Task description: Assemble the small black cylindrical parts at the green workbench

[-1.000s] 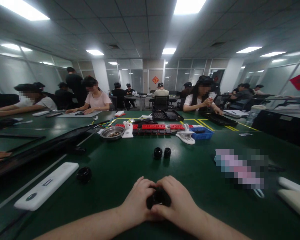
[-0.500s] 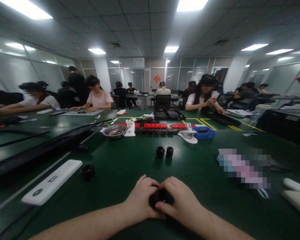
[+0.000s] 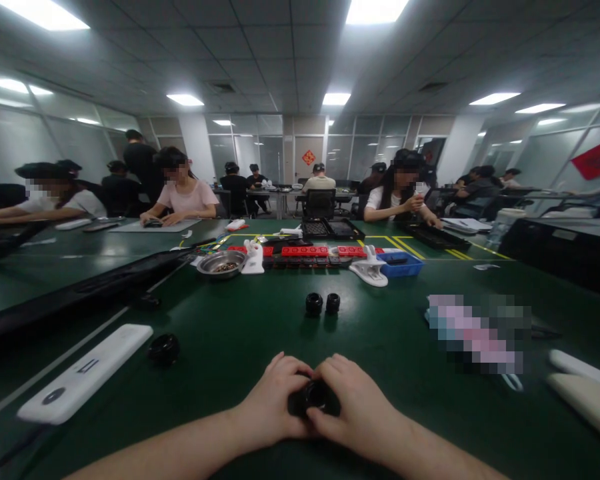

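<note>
Near the front edge of the green table, both my hands are closed around a black round plastic fitting [image 3: 316, 395], which looks like a cable gland with a hole in its top. My left hand [image 3: 275, 400] grips its left side, and my right hand [image 3: 357, 403] wraps its right side with the thumb low in front. Fingers cover much of it. Two similar black fittings [image 3: 314, 304] stand side by side farther up the table. Another, larger black fitting [image 3: 163, 349] lies to the left.
At left lie a white power strip [image 3: 87, 373] and a long black part [image 3: 90, 287]. Across the middle are a metal bowl [image 3: 205, 268] of small pieces, red strips [image 3: 305, 251], a white clamp [image 3: 370, 272] and a blue tray [image 3: 403, 272]. Several people sit beyond.
The whole view has shifted slightly, so things appear farther left. My hands keep their hold on the black fitting, with its top opening now a little more visible.
</note>
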`<action>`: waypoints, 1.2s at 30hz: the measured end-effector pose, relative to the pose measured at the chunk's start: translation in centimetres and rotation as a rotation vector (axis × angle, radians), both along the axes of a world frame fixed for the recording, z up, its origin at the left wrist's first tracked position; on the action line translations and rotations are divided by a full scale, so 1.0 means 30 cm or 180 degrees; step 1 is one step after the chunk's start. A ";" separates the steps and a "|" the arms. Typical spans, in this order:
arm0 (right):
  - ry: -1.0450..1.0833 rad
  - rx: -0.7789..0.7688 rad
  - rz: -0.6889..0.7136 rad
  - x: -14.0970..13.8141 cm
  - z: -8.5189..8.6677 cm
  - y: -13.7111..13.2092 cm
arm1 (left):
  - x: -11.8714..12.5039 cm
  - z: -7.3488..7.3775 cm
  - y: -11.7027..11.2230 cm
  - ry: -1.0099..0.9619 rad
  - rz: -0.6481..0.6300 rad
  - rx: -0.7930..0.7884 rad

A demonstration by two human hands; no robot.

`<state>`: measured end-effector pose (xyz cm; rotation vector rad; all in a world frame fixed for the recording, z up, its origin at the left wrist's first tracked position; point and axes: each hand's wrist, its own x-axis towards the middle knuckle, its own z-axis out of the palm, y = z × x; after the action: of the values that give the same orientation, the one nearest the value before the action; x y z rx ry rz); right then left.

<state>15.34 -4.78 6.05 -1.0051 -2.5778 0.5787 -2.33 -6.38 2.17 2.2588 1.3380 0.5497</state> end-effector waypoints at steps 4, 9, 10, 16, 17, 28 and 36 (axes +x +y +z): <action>0.0375 -0.0123 0.0493 0.004 0.024 -0.016 | -0.002 -0.008 0.002 0.0044 -0.0013 -0.0012; 0.0338 0.0138 -0.0129 -0.005 -0.003 -0.015 | -0.001 -0.005 0.003 0.0107 0.0012 0.0016; 0.0312 0.0153 -0.0085 -0.005 -0.009 -0.014 | 0.000 -0.003 0.003 0.0110 0.0025 0.0012; 0.0638 -0.0020 0.0668 0.003 0.000 -0.014 | -0.001 -0.016 0.006 0.0145 0.0062 0.0005; 0.0646 0.0017 0.0558 0.001 0.000 -0.014 | -0.001 -0.020 0.006 0.0153 0.0043 0.0026; 0.0538 0.0051 0.0466 0.007 0.002 -0.011 | 0.001 -0.008 0.001 0.0091 0.0071 -0.0035; 0.0354 0.0049 0.0515 0.009 0.005 -0.006 | 0.001 -0.012 0.002 0.0092 0.0097 -0.0033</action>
<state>15.62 -4.97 6.20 -0.7420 -2.5754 0.6358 -2.29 -6.32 1.82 2.2495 1.3882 0.5209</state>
